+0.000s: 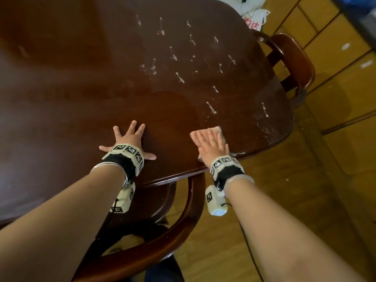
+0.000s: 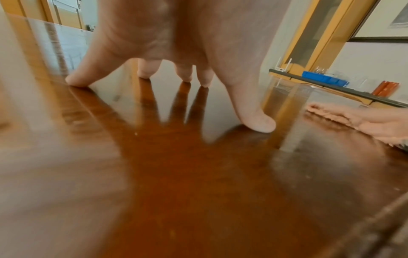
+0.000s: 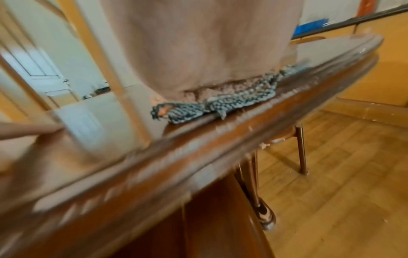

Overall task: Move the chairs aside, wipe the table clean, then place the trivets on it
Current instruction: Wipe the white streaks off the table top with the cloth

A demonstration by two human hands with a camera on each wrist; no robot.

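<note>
A dark glossy wooden table fills the head view. White streaks of residue dot its right half. My right hand lies flat on a pink cloth near the table's front right edge and presses it down. In the right wrist view the cloth's grey knitted underside shows under the palm. My left hand rests on the table with fingers spread, its fingertips touching the wood. No trivets are in view.
One wooden chair stands tucked under the front edge between my arms. Another chair sits at the table's right side. White paper or bags lie at the far right end. Wooden floor lies to the right.
</note>
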